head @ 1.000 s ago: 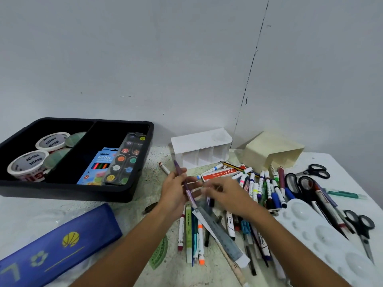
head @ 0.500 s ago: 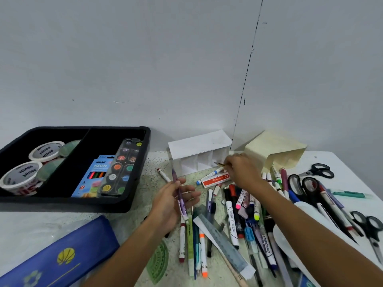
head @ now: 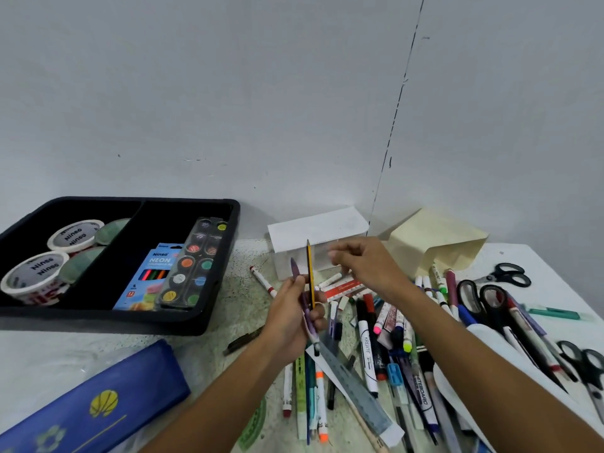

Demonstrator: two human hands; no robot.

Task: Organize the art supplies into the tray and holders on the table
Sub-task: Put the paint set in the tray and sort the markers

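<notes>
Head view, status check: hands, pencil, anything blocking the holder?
Left hand grips purple pen and pencil. Right hand empty, over white holder. Holder on its side; loose markers below.

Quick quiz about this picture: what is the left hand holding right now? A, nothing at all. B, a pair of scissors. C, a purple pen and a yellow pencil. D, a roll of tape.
C: the left hand grips a purple pen and a yellow pencil, both pointing up in front of the white holder.
</notes>
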